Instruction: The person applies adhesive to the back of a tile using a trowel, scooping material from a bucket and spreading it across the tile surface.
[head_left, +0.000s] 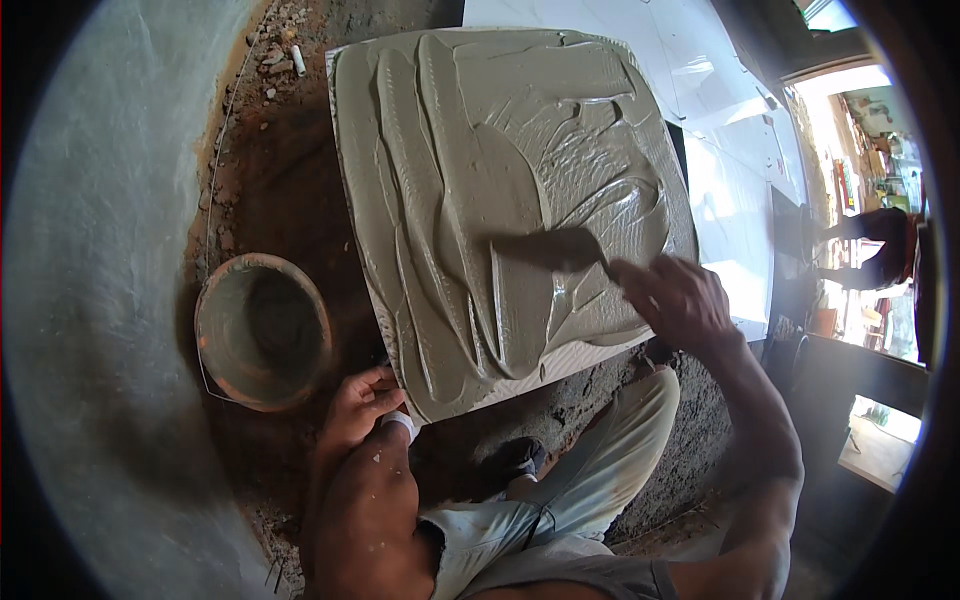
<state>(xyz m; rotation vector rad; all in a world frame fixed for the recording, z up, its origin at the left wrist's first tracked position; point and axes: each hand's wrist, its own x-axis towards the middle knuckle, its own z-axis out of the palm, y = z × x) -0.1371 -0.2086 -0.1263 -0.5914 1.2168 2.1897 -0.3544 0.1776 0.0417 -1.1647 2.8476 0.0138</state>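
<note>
A large square tile (585, 357) lies before me, its ribbed face covered almost wholly with wet grey-green mortar (480, 190). Ridges run lengthwise through the mortar on the left, while thinner, swirled smears show on the right. My right hand (680, 300) is closed round the handle of a trowel (550, 250), and the blade lies over the middle of the mortar, slightly blurred. At the tile's near left corner, my left hand (362, 405) has its bent fingers against the edge; the fingertips are partly hidden.
A bucket (262, 335) with grey residue inside stands left of the tile. Beyond it rises a smooth grey wall (110, 300), with rubble (275, 60) along its foot. Glossy white tiles (730, 180) lie at the far right. Another person (880, 250) shows near the bright doorway.
</note>
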